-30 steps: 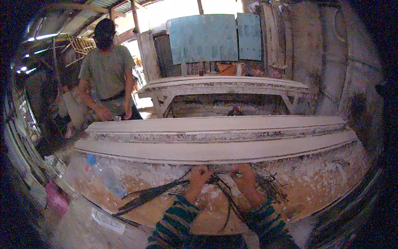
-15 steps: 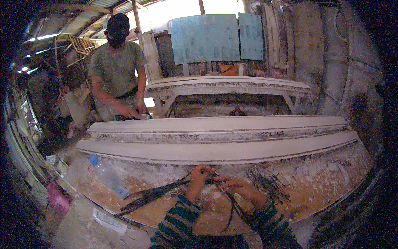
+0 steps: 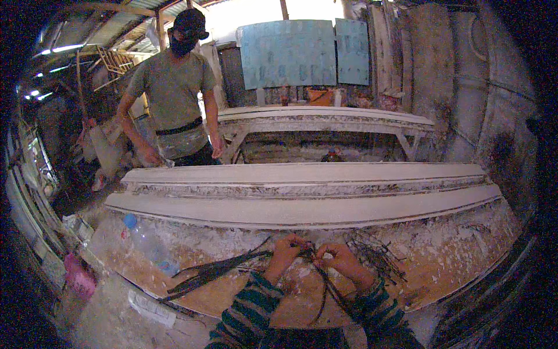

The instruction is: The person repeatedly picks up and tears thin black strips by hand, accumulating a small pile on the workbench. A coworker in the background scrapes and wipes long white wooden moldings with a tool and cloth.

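Across the workbench [image 3: 465, 256], both hands have drawn closer, pinching dark strips [image 3: 221, 270].

A clear plastic bottle [image 3: 146, 241] with a blue cap lies on its side at the left end of the workbench. On the far wall hang 2 pale blue rectangular sheets [image 3: 302, 52], side by side, the left one wider, faint marks across them.

matt plaster moulding [image 3: 302, 198], clear plastic bottle [image 3: 145, 241]
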Demonstrator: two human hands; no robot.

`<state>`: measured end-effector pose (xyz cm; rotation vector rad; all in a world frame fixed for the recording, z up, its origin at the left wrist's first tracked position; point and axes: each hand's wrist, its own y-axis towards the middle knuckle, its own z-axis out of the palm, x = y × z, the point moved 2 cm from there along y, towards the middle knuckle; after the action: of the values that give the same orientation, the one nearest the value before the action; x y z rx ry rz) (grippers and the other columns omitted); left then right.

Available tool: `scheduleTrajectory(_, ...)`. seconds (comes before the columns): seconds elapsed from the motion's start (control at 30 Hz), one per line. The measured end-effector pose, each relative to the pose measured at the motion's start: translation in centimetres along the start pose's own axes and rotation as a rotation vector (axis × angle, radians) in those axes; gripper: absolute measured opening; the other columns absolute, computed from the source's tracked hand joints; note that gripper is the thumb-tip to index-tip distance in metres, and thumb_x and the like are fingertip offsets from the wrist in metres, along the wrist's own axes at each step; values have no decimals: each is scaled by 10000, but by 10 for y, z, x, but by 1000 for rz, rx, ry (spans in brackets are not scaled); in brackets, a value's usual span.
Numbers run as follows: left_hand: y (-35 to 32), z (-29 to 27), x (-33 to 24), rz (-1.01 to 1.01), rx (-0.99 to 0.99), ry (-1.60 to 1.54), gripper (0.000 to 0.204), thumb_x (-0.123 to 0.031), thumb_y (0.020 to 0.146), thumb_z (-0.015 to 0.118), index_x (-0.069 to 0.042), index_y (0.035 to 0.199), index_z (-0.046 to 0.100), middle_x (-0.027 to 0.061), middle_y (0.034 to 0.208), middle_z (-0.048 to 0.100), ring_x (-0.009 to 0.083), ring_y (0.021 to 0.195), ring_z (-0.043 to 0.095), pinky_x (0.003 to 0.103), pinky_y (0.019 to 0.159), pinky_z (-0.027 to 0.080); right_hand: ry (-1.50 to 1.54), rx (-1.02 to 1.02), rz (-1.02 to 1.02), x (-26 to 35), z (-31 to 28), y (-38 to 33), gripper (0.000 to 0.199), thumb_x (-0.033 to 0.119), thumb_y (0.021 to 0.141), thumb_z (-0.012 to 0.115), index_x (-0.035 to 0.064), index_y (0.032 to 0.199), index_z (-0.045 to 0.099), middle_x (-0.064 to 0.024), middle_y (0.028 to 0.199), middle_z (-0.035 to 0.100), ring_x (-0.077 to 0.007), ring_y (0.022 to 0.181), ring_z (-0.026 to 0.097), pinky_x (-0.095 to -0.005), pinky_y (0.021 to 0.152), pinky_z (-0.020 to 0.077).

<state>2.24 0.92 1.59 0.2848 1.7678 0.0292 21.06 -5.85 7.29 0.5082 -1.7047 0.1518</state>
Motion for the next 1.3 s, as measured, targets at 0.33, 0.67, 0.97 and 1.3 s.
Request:
scheduleTrajectory(0.33,-1,18,11,151,257,-130,175,-189,785,721,-38,827,642,19,822,637,114,769,573,275,696,451,-76,-436,-32,-28,-13,8,180,46,691,741,64,747,571,-9,748,571,-137,745,551,-275,714,436)
scheduleTrajectory(0.67,-27,33,-17,166,585,-208,179,-188,812,687,-60,786,564,-20,740,530,88,723,478,252,672,411,-650,-753,-452,-28,-25,10,156,0,702,667,73,753,539,-75,847,602,-214,946,536,-387,891,390)
scheduleTrajectory(0.97,-1,7,3,135,36,-55,199,-214,795,704,-61,777,577,-26,685,538,80,653,477,252,612,415,-407,-737,-220,1,-15,7,119,29,722,697,66,816,635,-68,804,644,-186,786,606,-324,768,470)
scheduleTrajectory(1.3,-2,-13,-10,-15,-257,-192,171,-196,769,734,-56,815,647,24,751,624,109,721,565,252,670,458,-10,-100,-82,12,2,1,205,187,810,684,44,956,665,-83,1112,582,-204,1011,572,-351,900,435)
